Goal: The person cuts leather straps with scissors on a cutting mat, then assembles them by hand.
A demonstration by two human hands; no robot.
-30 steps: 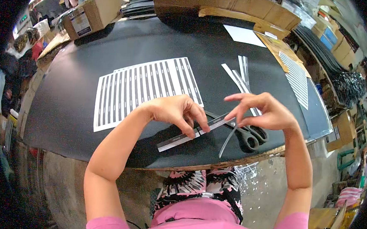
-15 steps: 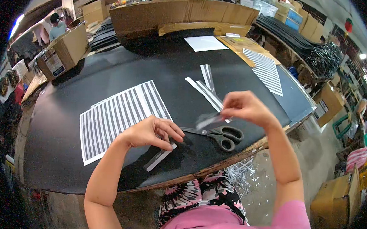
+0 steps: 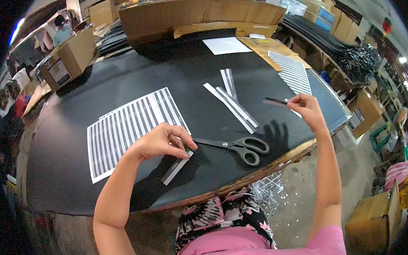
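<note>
My left hand is closed in a pinch on the upper end of a short black-and-white paper strip, close to the table's near side. Raised over the table's right side, my right hand pinches a narrow dark strip that points left. Black-handled scissors lie between the two hands, blades toward the left hand. Striped paper sheets are left of the scissors, partly behind my left hand. Beyond the scissors, several cut paper strips lie crossed.
The black tabletop has a worn wooden edge. A white sheet and another striped sheet lie at the far side. A long cardboard piece stands behind. Paper scraps litter the floor. Another person is at far left.
My right hand has moved right and away from the scissors, carrying its strip over the table's right side. My left hand stays nearly in place with its strip.
</note>
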